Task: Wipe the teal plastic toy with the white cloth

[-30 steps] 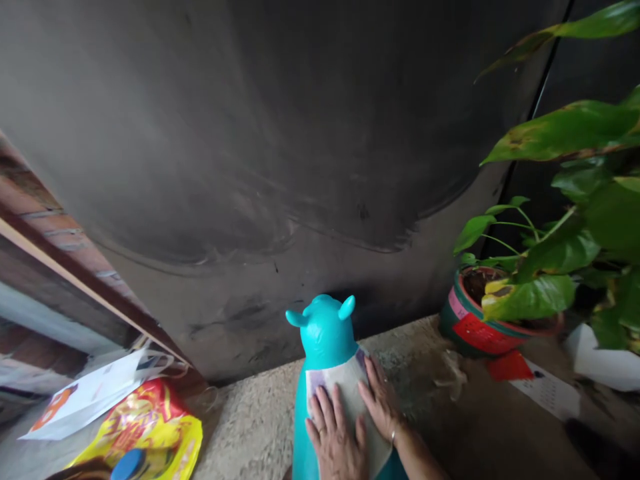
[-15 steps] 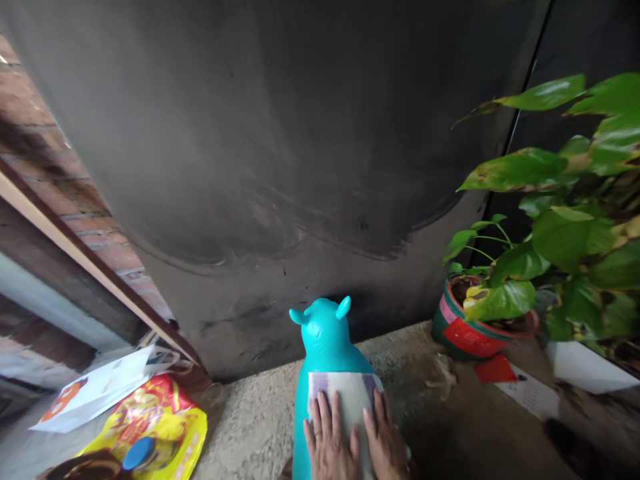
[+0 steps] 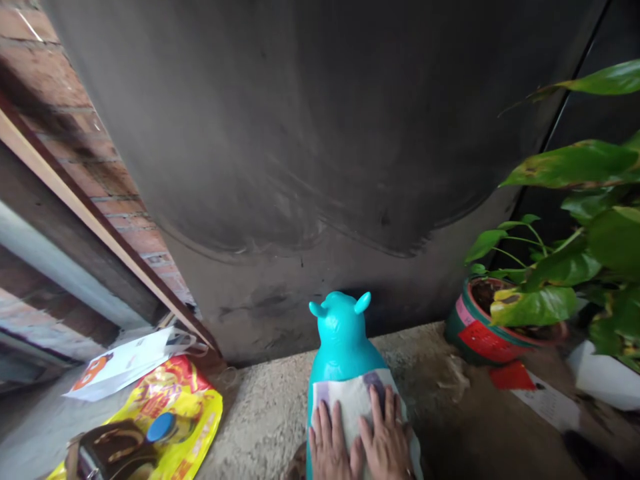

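While both hands press flat, turquoise toy point(image 3: 343, 340) upright, ears pointing wallward

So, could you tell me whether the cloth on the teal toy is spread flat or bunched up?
Spread flat: the cloth lies smooth over the toy, with both hands pressed palm-down on it.

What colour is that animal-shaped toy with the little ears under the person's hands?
The toy is bright turquoise, seen best in the head view; a pale cloth lies on it.
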`<state>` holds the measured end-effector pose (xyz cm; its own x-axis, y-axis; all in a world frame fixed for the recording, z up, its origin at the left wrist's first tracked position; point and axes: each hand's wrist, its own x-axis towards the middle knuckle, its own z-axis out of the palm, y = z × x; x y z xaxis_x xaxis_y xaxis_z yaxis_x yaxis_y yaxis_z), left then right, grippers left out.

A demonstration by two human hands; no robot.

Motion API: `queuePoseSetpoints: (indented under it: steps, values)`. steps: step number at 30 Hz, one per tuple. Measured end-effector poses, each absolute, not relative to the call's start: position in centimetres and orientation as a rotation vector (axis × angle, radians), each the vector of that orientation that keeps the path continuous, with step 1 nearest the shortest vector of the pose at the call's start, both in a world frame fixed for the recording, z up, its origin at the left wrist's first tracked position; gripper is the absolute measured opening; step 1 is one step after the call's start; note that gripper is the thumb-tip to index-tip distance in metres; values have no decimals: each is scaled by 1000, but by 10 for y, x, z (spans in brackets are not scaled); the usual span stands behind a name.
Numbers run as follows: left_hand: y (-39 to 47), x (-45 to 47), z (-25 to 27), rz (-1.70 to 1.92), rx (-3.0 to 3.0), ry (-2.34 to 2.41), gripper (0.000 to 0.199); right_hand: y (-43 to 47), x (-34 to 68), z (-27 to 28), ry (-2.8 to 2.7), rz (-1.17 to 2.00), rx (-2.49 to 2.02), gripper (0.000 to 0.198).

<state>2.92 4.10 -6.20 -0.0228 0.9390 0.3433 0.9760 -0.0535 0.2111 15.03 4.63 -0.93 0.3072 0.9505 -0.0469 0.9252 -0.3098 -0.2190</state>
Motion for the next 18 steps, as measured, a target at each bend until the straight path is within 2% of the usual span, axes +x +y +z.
queuePoseSetpoints:
  steps: [4, 9, 13, 18]
  values:
    - [77, 31, -40, -617, -2147, -2248, 55, 91, 145, 16, -1757, 355, -2400, 59]
    - [87, 30, -35, -644, -2188, -2264, 53, 97, 138, 31, -1689, 404, -2395, 57]
    - [64, 11, -59, -637, -2263, -2223, 52, 57, 131, 20, -1697, 365, -2482, 58]
    - [20, -16, -102, -508, -2344, -2111, 60, -11, 132, -14, -1843, 52, -2396, 51]
